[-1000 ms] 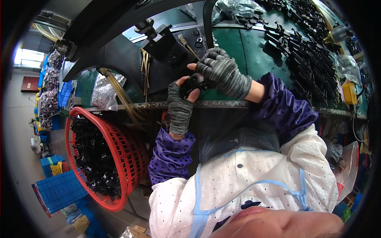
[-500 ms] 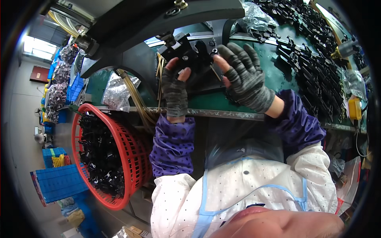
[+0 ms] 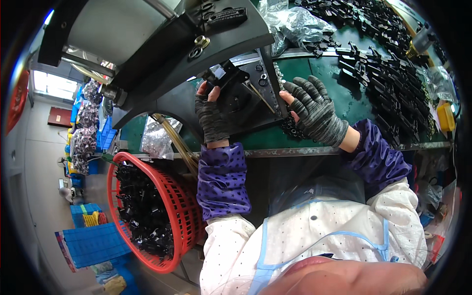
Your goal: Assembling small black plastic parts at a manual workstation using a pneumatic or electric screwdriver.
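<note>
One left hand point(image 3: 212, 116) by one black block point(image 3: 232, 74), grip unclear; one right hand point(image 3: 317, 110), released

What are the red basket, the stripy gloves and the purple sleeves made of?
Red basket: probably hard plastic, shiny, with a neat grid of holes. Stripy gloves: look like dull knitted yarn, with fine ribs. Purple sleeves: seem smooth, shiny cloth, wrinkling and catching light; fibre unclear.

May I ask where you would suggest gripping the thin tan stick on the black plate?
Probably pinch the stick near its lower end, from the right: that end lies nearer the right hand; the upper end sits close to the black block by the left hand.
</note>
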